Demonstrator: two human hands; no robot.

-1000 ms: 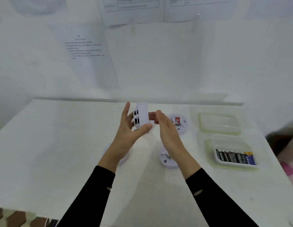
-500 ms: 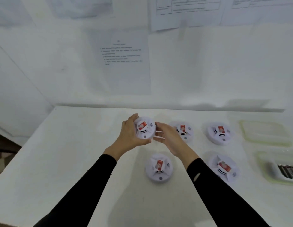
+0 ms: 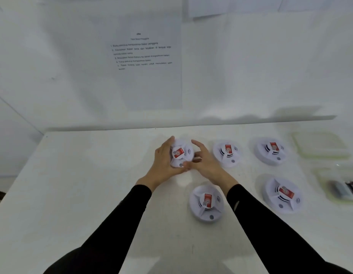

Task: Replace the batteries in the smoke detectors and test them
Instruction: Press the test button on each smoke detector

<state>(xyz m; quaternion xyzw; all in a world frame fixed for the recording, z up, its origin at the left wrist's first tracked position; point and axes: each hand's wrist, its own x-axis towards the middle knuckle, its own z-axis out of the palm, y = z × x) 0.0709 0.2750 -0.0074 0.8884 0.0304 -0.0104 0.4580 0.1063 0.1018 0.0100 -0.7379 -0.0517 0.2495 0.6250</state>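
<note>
Back centre: held detector [image 3: 181, 155], my left hand [image 3: 163, 162] on its left, my right hand [image 3: 208, 166] on its right.
Right of it: second detector [image 3: 227, 153], then third detector [image 3: 270, 151].
Nearer me: fourth detector [image 3: 206, 203] between my forearms, fifth detector [image 3: 282, 194] to its right.
Far right of the tabletop [image 3: 92, 184]: container [image 3: 320, 145] behind, battery tray [image 3: 341, 187] before it.

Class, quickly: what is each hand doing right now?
Left hand: holding a smoke detector.
Right hand: open, thumb touching that detector.

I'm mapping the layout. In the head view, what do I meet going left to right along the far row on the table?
Held smoke detector → second smoke detector → third smoke detector → clear plastic container.
</note>
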